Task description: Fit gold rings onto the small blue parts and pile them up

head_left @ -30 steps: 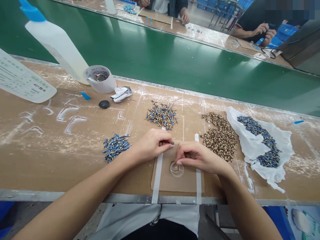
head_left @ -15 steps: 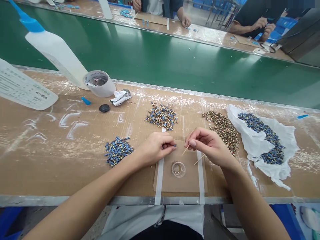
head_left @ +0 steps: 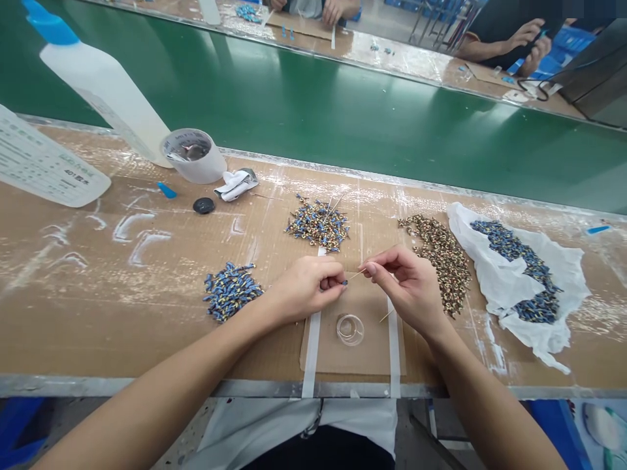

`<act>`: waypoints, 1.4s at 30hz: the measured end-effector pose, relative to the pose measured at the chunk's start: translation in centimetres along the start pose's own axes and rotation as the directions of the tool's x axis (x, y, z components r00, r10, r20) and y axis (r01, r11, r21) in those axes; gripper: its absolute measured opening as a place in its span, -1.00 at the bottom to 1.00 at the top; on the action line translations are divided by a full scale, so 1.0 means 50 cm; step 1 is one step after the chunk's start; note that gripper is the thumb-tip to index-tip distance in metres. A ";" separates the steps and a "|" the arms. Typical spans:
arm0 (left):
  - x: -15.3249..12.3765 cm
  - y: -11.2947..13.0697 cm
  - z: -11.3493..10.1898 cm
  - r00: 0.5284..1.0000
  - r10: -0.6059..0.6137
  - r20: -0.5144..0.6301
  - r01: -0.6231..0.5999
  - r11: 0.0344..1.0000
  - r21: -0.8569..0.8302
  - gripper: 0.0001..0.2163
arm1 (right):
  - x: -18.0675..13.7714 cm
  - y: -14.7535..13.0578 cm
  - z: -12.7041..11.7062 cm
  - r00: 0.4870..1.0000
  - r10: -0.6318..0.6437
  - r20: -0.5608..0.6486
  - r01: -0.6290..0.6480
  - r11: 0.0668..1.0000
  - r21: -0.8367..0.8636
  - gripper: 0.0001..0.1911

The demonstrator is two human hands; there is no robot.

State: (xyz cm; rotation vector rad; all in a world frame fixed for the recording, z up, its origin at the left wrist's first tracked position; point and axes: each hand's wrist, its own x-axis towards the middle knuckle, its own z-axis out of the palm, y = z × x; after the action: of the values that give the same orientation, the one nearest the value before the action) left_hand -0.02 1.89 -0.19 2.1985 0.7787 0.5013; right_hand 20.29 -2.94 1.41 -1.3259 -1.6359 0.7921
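The head camera is my only view. The person's left hand (head_left: 304,286) is closed in a firm pinch on a tiny blue-tipped component (head_left: 344,282), at 3 o'clock from that hand. The right hand (head_left: 405,284) pinches a thin wooden sliver (head_left: 356,274) between thumb and forefinger. Its tip points toward the component at 9 o'clock, and I cannot tell whether they touch. A pale end (head_left: 386,316) shows at 6 o'clock from that hand, possibly part of the same sliver.

For progress, I can see only this one piece in hand. Large heaps remain: blue-and-gold parts (head_left: 230,292) at 9 o'clock from the hands, mixed parts (head_left: 317,224) at 12, brown-gold rings (head_left: 441,264) at 2, and blue parts (head_left: 514,271) on white plastic sheeting (head_left: 563,294) at 3. I cannot make out the contents of the round transparent dish (head_left: 350,329) at 6.

Compared with the earlier frame, the right hand has moved closer to the left, bringing the sliver up to the component.
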 end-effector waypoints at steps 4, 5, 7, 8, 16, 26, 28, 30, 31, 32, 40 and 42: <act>-0.001 0.001 0.000 1.000 -0.004 -0.004 0.004 1.000 -0.027 -0.89 | 0.000 0.000 0.001 1.000 -0.008 0.004 0.009 0.999 -0.037 -0.89; -0.001 0.001 -0.001 1.000 -0.009 -0.004 0.008 0.999 -0.033 -0.89 | 0.000 -0.001 0.001 1.000 -0.010 0.005 0.010 0.999 -0.040 -0.89; -0.001 0.001 -0.001 1.000 -0.014 -0.003 0.014 0.999 -0.037 -0.89 | 0.000 -0.001 0.003 1.000 -0.014 0.012 0.014 0.999 -0.042 -0.89; -0.001 0.001 -0.001 1.000 -0.015 -0.002 0.015 0.999 -0.037 -0.89 | 0.001 -0.001 0.003 1.000 -0.017 0.016 0.018 0.999 -0.044 -0.89; -0.001 -0.001 0.000 1.000 0.001 0.001 -0.001 1.000 -0.025 -0.89 | 0.002 -0.002 0.006 0.999 -0.039 0.038 0.041 0.997 -0.069 -0.89; -0.001 0.003 -0.004 1.000 -0.008 0.006 0.009 0.999 -0.052 -0.87 | 0.000 -0.003 0.003 0.997 -0.062 0.045 0.065 0.994 -0.089 -0.91; -0.002 0.003 -0.005 1.000 -0.016 0.009 0.017 0.998 -0.066 -0.87 | 0.000 -0.004 0.003 0.997 -0.069 0.033 0.072 0.993 -0.091 -0.91; -0.002 0.002 -0.006 1.000 -0.013 0.009 0.014 0.997 -0.075 -0.87 | -0.001 -0.004 0.003 0.996 -0.079 0.030 0.082 0.992 -0.097 -0.92; -0.002 0.002 -0.007 1.000 -0.009 0.007 0.010 0.997 -0.078 -0.86 | -0.001 -0.005 0.003 0.996 -0.084 0.034 0.087 0.991 -0.099 -0.92; -0.003 0.001 -0.007 1.000 -0.005 0.005 0.005 0.997 -0.080 -0.86 | -0.002 -0.005 0.004 0.995 -0.093 0.039 0.096 0.990 -0.100 -0.92; -0.002 -0.003 -0.006 1.000 -0.022 0.000 0.022 0.994 -0.105 -0.87 | -0.005 -0.004 0.006 0.993 -0.122 0.006 0.122 0.990 -0.064 -0.96; -0.003 -0.004 -0.008 0.999 -0.041 0.006 0.041 0.991 -0.125 -0.89 | -0.008 -0.008 -0.001 0.997 -0.071 -0.012 0.071 0.997 0.011 -0.97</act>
State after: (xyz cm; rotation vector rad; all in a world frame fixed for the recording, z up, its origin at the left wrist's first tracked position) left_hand -0.40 2.10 -0.09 2.0632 0.7684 0.5115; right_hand 20.19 -3.40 1.71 -1.2555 -1.6575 0.7487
